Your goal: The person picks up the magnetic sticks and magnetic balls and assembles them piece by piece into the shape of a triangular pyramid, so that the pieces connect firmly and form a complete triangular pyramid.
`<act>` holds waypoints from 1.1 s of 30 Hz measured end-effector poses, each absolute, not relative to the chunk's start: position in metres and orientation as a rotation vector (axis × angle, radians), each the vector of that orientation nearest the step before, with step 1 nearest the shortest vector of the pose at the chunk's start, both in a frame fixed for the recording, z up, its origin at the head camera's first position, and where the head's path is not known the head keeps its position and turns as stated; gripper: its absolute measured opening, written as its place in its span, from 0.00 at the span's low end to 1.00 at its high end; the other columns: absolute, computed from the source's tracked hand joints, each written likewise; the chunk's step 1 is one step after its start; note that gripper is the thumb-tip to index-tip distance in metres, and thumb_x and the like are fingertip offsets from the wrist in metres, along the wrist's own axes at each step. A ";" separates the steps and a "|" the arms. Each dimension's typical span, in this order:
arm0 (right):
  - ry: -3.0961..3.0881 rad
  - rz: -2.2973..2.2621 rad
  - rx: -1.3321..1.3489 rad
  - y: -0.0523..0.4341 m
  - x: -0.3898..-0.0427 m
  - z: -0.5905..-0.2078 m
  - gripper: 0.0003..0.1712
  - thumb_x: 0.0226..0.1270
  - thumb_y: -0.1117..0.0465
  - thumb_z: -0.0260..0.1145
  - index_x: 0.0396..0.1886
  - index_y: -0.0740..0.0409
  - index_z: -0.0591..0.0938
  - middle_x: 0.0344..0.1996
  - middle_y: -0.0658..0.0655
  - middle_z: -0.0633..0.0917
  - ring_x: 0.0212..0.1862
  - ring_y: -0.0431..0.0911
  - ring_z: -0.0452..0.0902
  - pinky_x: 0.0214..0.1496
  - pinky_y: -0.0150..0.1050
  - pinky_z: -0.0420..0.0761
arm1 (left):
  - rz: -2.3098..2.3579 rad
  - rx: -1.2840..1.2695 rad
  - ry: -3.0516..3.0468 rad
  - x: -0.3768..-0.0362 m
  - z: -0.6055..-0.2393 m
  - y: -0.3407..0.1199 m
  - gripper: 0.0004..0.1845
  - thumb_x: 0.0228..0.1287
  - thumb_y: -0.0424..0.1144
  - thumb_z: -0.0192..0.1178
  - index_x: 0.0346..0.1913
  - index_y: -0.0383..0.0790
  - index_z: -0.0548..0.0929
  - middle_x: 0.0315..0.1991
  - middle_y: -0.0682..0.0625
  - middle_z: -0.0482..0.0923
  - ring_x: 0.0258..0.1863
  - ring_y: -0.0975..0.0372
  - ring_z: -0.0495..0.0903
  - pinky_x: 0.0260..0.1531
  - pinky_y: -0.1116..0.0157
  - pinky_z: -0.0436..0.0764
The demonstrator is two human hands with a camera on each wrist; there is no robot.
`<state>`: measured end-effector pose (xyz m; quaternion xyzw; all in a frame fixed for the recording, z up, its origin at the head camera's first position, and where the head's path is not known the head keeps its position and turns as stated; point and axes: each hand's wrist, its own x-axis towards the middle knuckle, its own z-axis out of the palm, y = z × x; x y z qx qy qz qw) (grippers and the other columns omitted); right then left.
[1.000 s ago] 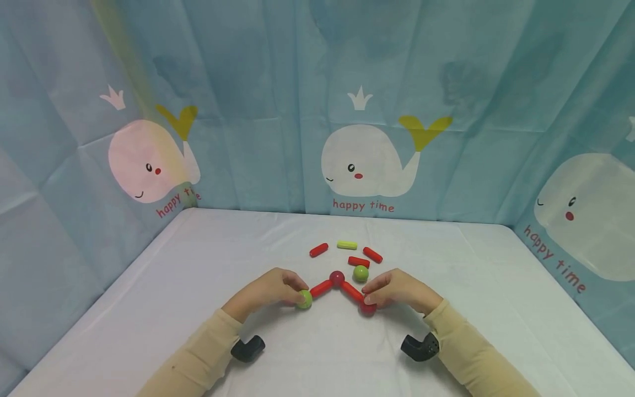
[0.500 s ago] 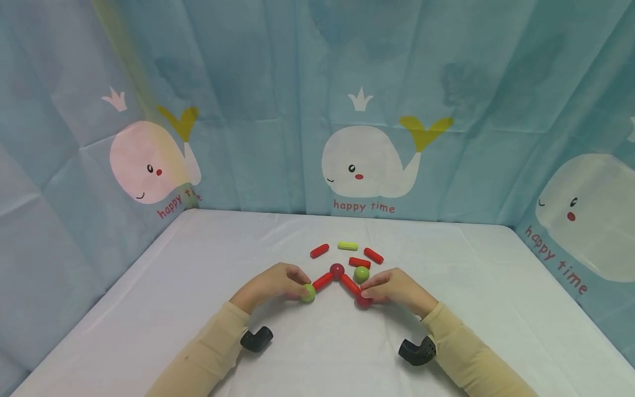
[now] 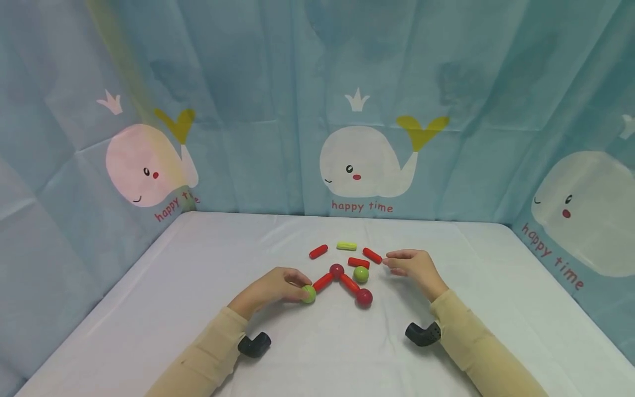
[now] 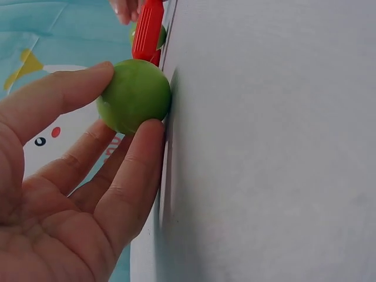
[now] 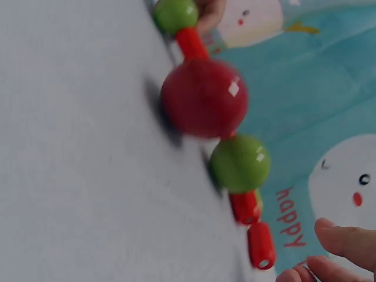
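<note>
Far left there's a beige sleeve (image 3: 210, 339) with a black curved gadget (image 3: 254, 345) at the wrist. The left hand (image 3: 278, 284) has a green ball (image 3: 309, 294) pinched between thumb and fingers, and that ball is the left end of a bent chain. From it a red stick (image 3: 323, 283) goes up to a dark red ball (image 3: 337, 271) at the corner, then a second red stick (image 3: 350, 285) slants down to another dark red ball (image 3: 364, 298) near the middle of the worktop (image 3: 223, 240).

Loose bits behind that: a left-hand spare stick (image 3: 318, 251), red, then a lime stick (image 3: 346, 246), then a short red stick (image 3: 359, 263) with a spare green ball (image 3: 361, 274) right in front, kinda covering part of it. Next is a slanted red stick (image 3: 372, 256), just beside the right hand (image 3: 412, 266). That hand's got nothing in it, thumb and fingers apart; can't tell if a fingertip touches the stick. Second black gadget (image 3: 423, 334) on that wrist.

Worktop's white and lightly creased. Blue curtains (image 3: 263, 165) run along the left, back and right, printed with whales, crowns and "happy time".
</note>
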<state>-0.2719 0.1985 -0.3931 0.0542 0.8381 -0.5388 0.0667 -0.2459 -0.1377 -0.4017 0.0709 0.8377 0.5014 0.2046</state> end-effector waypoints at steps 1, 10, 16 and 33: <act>2.519 -1.631 0.175 0.199 -0.275 -0.395 0.25 0.68 0.52 0.67 0.58 0.63 0.81 0.58 0.63 0.83 0.53 0.49 0.84 0.62 0.45 0.80 | 1.400 0.199 2.336 -0.246 -0.402 -0.137 0.17 0.53 0.40 0.72 0.48 0.45 0.86 0.45 0.53 0.84 0.45 0.62 0.79 0.48 0.65 0.78; 2.493 -1.573 0.229 0.202 -0.300 -0.403 0.26 0.65 0.54 0.69 0.58 0.65 0.81 0.55 0.64 0.85 0.47 0.43 0.87 0.62 0.44 0.80 | 1.400 0.209 2.334 -0.249 -0.404 -0.133 0.17 0.53 0.40 0.73 0.47 0.45 0.87 0.45 0.53 0.84 0.44 0.63 0.80 0.49 0.64 0.79; 2.492 -1.545 0.227 0.197 -0.305 -0.401 0.26 0.65 0.55 0.70 0.58 0.64 0.81 0.58 0.64 0.83 0.48 0.44 0.86 0.63 0.44 0.79 | 1.391 0.199 2.340 -0.250 -0.403 -0.135 0.17 0.53 0.41 0.73 0.47 0.46 0.87 0.45 0.53 0.84 0.45 0.63 0.79 0.49 0.64 0.78; 2.585 -1.424 0.283 0.185 -0.315 -0.405 0.19 0.64 0.58 0.70 0.52 0.61 0.86 0.58 0.64 0.81 0.55 0.54 0.76 0.63 0.48 0.75 | 1.402 0.179 2.354 -0.247 -0.404 -0.137 0.16 0.53 0.40 0.73 0.47 0.44 0.87 0.44 0.53 0.85 0.45 0.62 0.79 0.49 0.63 0.80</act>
